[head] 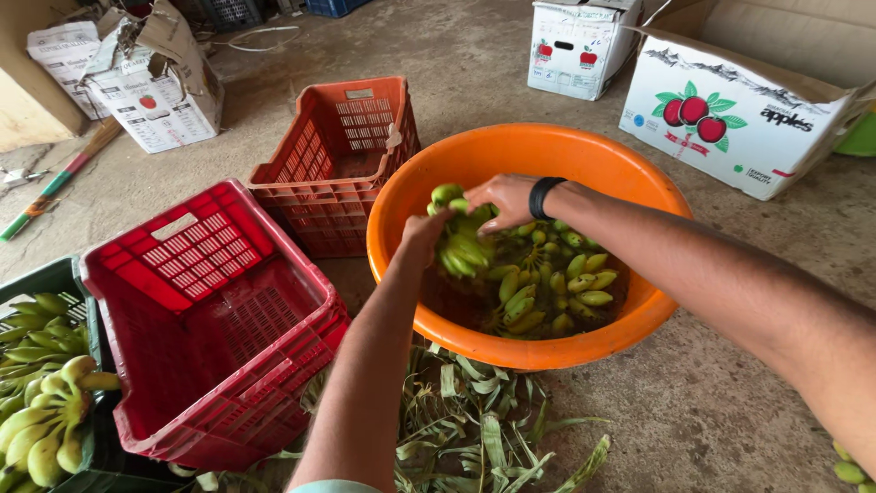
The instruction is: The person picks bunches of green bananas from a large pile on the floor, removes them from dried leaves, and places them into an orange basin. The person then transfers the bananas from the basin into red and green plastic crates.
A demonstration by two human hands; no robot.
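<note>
Bare forearms, a black wristband [545,196] on the right wrist, a pale sleeve edge [333,487] on the left.

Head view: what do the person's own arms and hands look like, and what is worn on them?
Both forearms are bare. The right hand has a black band around its wrist. The left hand wears nothing visible; at the bottom edge a pale light-green sleeve shows on the left arm. No gloves or rings can be made out.

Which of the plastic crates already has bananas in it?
The dark green crate at far left; it holds green bananas. The red crate and the orange-red crate beside it hold none.
</note>
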